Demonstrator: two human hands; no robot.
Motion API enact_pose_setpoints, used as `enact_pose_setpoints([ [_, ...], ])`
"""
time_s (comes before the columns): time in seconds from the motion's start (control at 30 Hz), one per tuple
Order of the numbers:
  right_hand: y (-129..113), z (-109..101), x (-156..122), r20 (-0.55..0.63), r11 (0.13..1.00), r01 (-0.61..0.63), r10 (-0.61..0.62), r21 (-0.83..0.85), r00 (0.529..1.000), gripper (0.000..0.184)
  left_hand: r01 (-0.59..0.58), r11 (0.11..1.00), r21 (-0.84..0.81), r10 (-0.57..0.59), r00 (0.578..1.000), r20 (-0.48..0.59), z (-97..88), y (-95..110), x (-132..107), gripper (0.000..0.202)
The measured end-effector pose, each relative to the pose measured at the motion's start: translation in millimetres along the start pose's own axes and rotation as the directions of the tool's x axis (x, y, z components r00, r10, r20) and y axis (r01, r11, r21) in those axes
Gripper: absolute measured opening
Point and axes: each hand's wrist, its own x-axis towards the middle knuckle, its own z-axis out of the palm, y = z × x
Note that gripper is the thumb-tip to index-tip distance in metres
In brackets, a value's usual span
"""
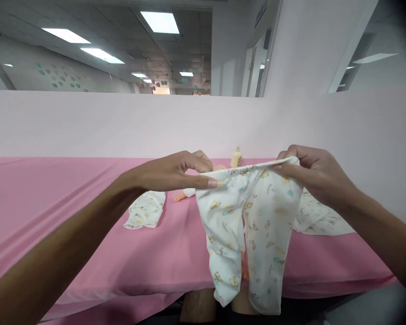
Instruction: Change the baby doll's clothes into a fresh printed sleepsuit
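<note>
A pair of white baby pants (264, 212) with a small bear print hangs upright in front of me, its waistband stretched between my two hands. My left hand (179, 171) grips the left end of the waistband, thumb in front and fingers behind. At the other end, my right hand (311, 169) pinches the waistband between thumb and fingers. Both legs dangle past the table's front edge. Behind the pants lies a doll, mostly hidden; an arm (180, 197) of it shows at the left.
A pink sheet (98, 253) covers the table. On it lie a folded printed baby garment (146, 210) at the left and a pale patterned cloth (320, 214) at the right. A yellowish bottle (236, 158) stands by the back wall (122, 126). My knees are below the front edge.
</note>
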Motion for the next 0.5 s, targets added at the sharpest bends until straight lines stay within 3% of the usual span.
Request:
enact_pose_setpoints([
  [0.1, 0, 4, 1, 0.039, 1.0, -0.009, 0.009, -0.023, 0.999, 0.038, -0.059, 0.992, 0.112, 0.064, 0.997, -0.042, 0.5, 4, 1, 0.04],
  [0.23, 0, 10, 0, -0.018, 0.998, -0.06, 0.059, -0.034, 0.998, 0.041, -0.016, 0.977, 0.213, 0.069, 0.968, -0.243, 6.4, 5, 7, 0.039],
  [0.37, 1, 13, 2, -0.01, 0.99, -0.128, 0.129, 0.052, 0.992, 0.04, 0.053, 0.991, 0.122, 0.009, 0.889, -0.457, 15.5, 2, 18, 0.045],
  [0.5, 0, 12, 22, -0.035, 0.99, -0.086, 0.09, 0.109, 0.995, 0.033, 0.063, 0.994, -0.09, -0.099, 0.87, -0.483, 16.4, 5, 35, 0.05],
])
